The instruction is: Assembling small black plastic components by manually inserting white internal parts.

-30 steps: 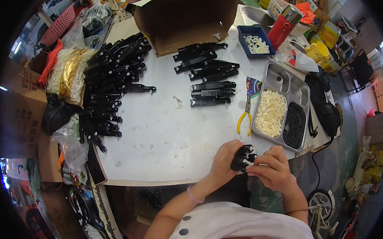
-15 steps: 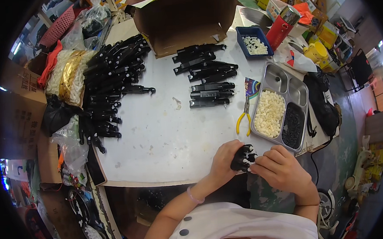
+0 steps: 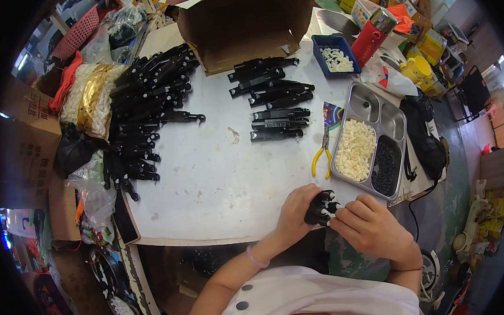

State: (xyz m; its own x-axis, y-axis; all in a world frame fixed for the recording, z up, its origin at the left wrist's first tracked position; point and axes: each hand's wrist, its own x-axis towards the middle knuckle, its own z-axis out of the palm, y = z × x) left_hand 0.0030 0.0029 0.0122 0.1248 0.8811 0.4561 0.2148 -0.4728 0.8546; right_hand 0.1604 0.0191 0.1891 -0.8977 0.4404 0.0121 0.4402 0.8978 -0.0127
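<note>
My left hand [image 3: 295, 213] is closed around a bundle of black plastic parts with white tips [image 3: 317, 210], held end-on just past the table's front edge. Closed in a pinch, the fingers of my right hand [image 3: 369, 225] touch the white tips on the bundle's right side. Whatever small piece may be between those fingertips is hidden. Beyond my hands lies a metal divided tray [image 3: 392, 120]. Cream-white small pieces [image 3: 354, 143] fill one compartment and black small pieces [image 3: 384, 165] another. Pliers with yellow handles [image 3: 318, 158] rest beside the tray.
Similar long black parts [image 3: 278, 113] lie in a row mid-table, with a large heap [image 3: 152, 94] at left. An open cardboard box [image 3: 245, 29] stands at the back. A blue bin [image 3: 347, 67] of white pieces and a red flask [image 3: 368, 43] are at back right.
My right hand has shifted slightly right and down, its fingertips drawing back a little from the bundle. The left hand keeps its hold almost unmoved.
</note>
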